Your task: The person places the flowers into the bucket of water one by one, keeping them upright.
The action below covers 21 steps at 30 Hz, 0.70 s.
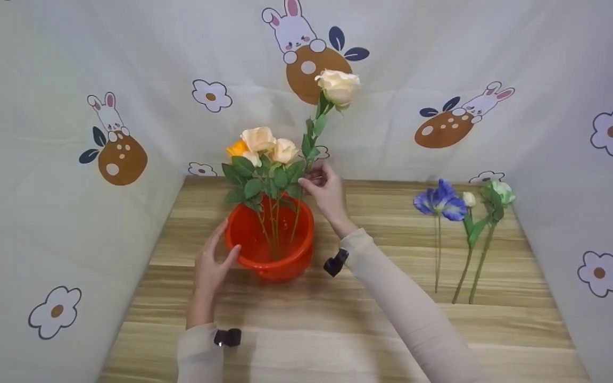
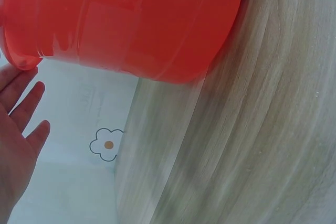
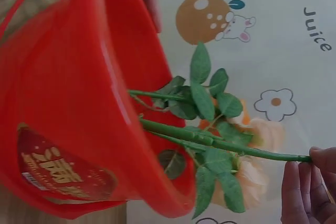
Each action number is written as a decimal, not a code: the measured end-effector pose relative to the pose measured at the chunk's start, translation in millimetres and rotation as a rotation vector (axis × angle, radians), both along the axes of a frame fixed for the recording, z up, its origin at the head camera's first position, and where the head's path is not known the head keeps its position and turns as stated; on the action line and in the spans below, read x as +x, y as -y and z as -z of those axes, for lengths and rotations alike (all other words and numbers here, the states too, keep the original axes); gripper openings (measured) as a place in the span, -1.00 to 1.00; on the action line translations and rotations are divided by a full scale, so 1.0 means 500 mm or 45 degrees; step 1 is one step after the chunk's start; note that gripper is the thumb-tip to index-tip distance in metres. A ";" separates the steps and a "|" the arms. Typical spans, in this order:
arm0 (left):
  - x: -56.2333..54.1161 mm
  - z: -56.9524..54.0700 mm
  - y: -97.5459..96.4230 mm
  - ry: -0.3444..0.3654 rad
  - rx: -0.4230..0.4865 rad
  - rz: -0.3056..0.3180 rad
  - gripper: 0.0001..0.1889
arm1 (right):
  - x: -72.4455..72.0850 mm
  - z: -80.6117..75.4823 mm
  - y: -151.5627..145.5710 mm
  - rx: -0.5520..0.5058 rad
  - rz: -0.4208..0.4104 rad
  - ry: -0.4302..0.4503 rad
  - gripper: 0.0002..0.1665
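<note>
A red bucket (image 1: 285,268) stands on the table, holding several peach roses (image 1: 258,139) and an orange flower (image 1: 237,149). My right hand (image 1: 328,194) pinches the green stem (image 3: 262,153) of a tall cream rose (image 1: 340,88) between thumb and fingertips. The lower part of that stem reaches down into the bucket, and its bloom rises above the others. At the bucket's left side, my left hand (image 1: 213,268) touches the rim with straight, spread fingers (image 2: 29,103). Green leaves (image 1: 253,186) spread over the bucket's far edge.
To the right on the wooden table (image 1: 391,330) lie a purple-blue flower (image 1: 439,201), a small white tulip-like bud (image 1: 469,199) and a pale green flower (image 1: 500,192). Patterned cloth (image 1: 391,32) walls the table at the back and sides.
</note>
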<state>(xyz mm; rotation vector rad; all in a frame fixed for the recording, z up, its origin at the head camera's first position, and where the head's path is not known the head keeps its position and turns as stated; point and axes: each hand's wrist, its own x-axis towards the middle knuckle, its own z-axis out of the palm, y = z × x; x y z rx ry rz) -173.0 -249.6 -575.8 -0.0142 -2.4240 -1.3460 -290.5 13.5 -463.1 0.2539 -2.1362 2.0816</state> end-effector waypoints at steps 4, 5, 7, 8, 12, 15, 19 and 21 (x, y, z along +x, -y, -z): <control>0.001 0.001 0.000 0.000 0.005 0.001 -0.36 | 0.004 0.032 0.009 0.198 0.022 -0.023 -0.74; 0.000 0.001 0.000 0.001 0.004 0.000 -0.37 | 0.004 0.038 0.011 0.246 0.022 -0.031 -0.75; 0.000 0.001 0.000 -0.001 0.004 -0.002 -0.36 | 0.004 0.050 0.014 0.339 0.017 -0.050 -0.75; 0.000 0.001 0.000 -0.002 0.004 -0.001 -0.37 | 0.005 0.055 0.016 0.374 0.010 -0.053 -0.75; -0.001 0.001 0.000 -0.019 0.002 -0.001 -0.37 | 0.006 0.072 0.025 0.510 -0.022 -0.057 -0.77; -0.002 0.000 0.000 -0.020 0.011 0.006 -0.37 | 0.008 0.080 0.032 0.591 -0.035 -0.030 -0.78; -0.002 0.001 0.000 -0.014 0.029 0.015 -0.36 | 0.010 0.085 0.039 0.661 -0.031 0.010 -0.71; -0.002 0.002 0.001 -0.012 0.030 0.011 -0.36 | 0.008 0.085 0.042 0.683 -0.031 0.019 -0.64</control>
